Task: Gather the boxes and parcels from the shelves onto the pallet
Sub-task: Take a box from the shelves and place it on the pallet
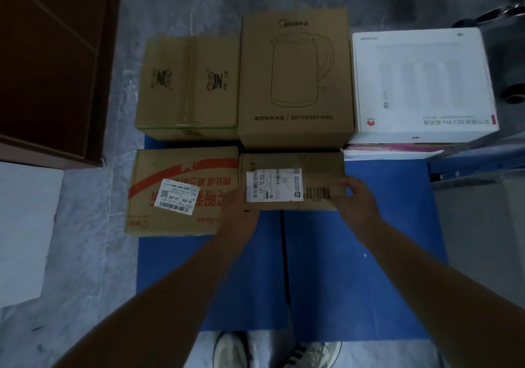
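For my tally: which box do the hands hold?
The small brown parcel in front of the kettle box; the left hand and right hand grip its ends.

Both bare forearms reach forward and converge toward the middle of the view: left forearm (170,282) from lower left, right forearm (426,277) from lower right. Sleeves are not visible.

The left hand (238,211) grips the near left corner of a small flat brown cardboard parcel (312,163), back of the hand up and fingers tucked out of sight at its edge. The right hand (355,200) grips the parcel's right end, fingers curled over it.

Two pale lace-up shoes (230,350) show at the bottom edge, toes pointing forward.
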A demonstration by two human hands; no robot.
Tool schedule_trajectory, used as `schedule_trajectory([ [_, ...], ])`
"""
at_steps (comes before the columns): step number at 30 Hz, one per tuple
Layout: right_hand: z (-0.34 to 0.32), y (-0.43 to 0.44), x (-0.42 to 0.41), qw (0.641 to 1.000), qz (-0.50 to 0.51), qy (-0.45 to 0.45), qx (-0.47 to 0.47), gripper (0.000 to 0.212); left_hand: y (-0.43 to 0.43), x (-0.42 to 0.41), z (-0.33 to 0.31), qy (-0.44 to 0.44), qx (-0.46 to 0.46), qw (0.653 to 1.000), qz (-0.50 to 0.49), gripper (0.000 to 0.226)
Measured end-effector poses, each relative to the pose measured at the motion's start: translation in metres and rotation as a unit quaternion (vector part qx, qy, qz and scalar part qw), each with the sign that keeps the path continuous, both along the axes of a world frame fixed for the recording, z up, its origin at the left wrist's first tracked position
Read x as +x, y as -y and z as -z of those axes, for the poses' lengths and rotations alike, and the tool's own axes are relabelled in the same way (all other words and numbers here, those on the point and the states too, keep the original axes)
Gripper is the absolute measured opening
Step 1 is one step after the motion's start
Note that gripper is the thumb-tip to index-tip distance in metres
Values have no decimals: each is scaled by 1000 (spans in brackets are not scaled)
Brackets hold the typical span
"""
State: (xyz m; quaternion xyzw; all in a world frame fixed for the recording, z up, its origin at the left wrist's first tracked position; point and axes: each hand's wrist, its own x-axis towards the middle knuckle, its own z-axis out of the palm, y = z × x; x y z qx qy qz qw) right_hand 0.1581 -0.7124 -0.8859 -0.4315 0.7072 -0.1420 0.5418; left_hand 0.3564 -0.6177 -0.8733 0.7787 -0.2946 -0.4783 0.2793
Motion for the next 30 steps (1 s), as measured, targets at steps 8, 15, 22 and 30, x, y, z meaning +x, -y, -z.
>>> schedule_trajectory([
  [8,-184,40,51,991,-116,22,-64,43,81,-10,-174,29,-51,995,81,49],
  [15,-479,93,41,958,-130,33,-253,49,133,-9,-461,127,-187,969,103,54],
  [22,-710,63,12,920,-158,9,-359,59,122,-34,-703,199,-321,908,180,57],
  [30,-820,16,4,908,-68,-68,-409,50,103,-36,-817,251,-373,827,337,65],
])
